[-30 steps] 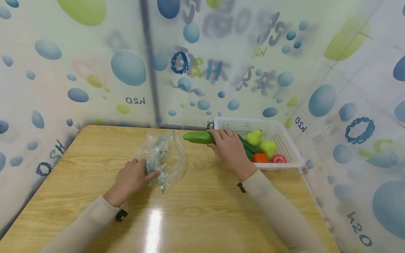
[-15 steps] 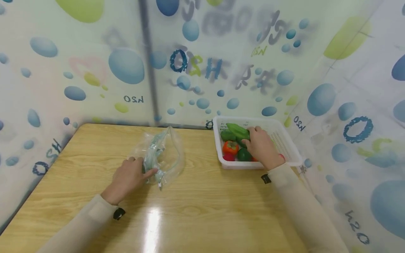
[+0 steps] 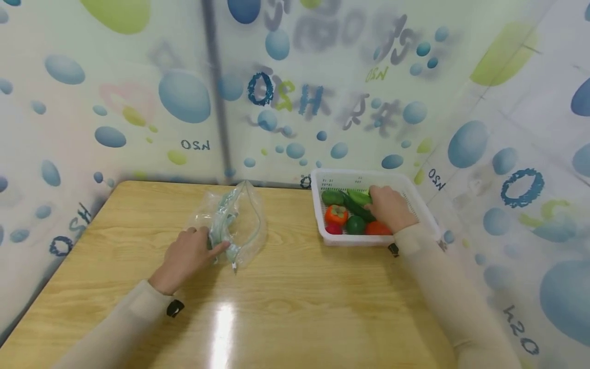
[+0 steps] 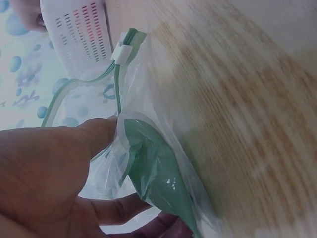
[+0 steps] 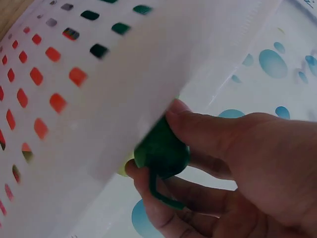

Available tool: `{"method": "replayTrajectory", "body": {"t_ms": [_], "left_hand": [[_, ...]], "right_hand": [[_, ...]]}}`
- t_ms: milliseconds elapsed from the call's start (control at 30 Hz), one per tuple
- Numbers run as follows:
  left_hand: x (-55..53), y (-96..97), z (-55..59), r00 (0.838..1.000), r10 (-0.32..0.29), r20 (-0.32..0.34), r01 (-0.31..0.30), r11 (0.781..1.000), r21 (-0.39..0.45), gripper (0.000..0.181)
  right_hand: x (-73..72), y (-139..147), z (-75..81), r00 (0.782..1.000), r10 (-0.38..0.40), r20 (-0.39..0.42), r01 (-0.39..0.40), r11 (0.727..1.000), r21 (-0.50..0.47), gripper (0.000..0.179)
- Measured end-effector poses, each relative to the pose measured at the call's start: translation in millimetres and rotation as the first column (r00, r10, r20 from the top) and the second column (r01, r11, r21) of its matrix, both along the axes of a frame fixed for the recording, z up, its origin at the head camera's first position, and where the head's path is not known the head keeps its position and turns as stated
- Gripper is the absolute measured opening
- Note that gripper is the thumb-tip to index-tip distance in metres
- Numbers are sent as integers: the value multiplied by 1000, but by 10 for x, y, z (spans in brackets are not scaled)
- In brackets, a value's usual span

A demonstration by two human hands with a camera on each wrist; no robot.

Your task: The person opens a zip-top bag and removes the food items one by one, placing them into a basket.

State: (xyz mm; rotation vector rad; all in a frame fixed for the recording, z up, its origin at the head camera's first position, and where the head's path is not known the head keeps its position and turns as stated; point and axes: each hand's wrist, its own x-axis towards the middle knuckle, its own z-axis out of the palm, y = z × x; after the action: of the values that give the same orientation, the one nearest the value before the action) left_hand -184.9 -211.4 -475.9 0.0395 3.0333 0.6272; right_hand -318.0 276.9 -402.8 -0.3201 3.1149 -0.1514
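Note:
My left hand (image 3: 186, 256) grips the left side of a clear zip bag (image 3: 252, 225) with green film and a white slider (image 4: 122, 53); it lies on the table. In the left wrist view, thumb and fingers are on either side of the plastic. My right hand (image 3: 391, 209) is inside the white basket (image 3: 357, 240), holding the near end of a light green cucumber (image 3: 358, 197). In the right wrist view the thumb and curled fingers surround its green end (image 5: 166, 148) with a bent stem. The basket wall hides part of it.
Around the cucumber lie a darker long green vegetable (image 3: 355, 207), an orange persimmon (image 3: 336, 214), a round dark green item (image 3: 355, 225), an oval green one (image 3: 332, 197) and red-orange produce (image 3: 378, 228). The patterned wall stands right behind the wooden table (image 3: 286, 307).
My right hand has carried the cucumber from left of the basket rightward into it and lowered it among the produce. The left hand has stayed at the bag.

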Motion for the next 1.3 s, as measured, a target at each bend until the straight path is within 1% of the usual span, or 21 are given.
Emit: {"method": "replayTrajectory", "body": {"t_ms": [100,167,367,533,633,733,867,1067,1167,1300], "left_hand": [[-5,3,15,1000,6,7,-6,1000,0,62],[-12,-2,15,1000,10,12,-10,1000,1,62],[-32,3,23,1000,5,21,-5,1000,3,62],[-62,8,18,1000,-3,22,2,1000,13,61],[-79,6,15,1000,-5,18,5,1000,19,63],[-86,-3,19,1000,-7,11,7,1000,28,66],[-90,-15,33,1000,-13,4,13,999,41,67],[-99,-27,51,1000,-28,-9,29,998,59,75],[-93,-39,70,999,-26,-33,28,997,65,79],[-77,-52,116,995,-23,-96,31,997,77,82]], "right_hand": [[-50,28,-22,1000,-2,30,2,1000,0,23],[-65,33,-33,999,-12,51,13,1000,-16,21],[-48,65,-83,997,-13,74,16,999,-40,15],[-28,97,-112,993,-17,120,21,999,-29,33],[4,106,-113,992,-20,124,25,999,-34,41],[56,94,-120,995,10,95,-2,997,-80,45],[168,47,-100,997,53,53,-45,989,-138,47],[359,-12,-50,999,47,0,-46,983,-178,52],[464,-29,-60,997,55,-50,-64,974,-216,54],[598,-18,-141,986,80,-148,-116,961,-251,63]]}}
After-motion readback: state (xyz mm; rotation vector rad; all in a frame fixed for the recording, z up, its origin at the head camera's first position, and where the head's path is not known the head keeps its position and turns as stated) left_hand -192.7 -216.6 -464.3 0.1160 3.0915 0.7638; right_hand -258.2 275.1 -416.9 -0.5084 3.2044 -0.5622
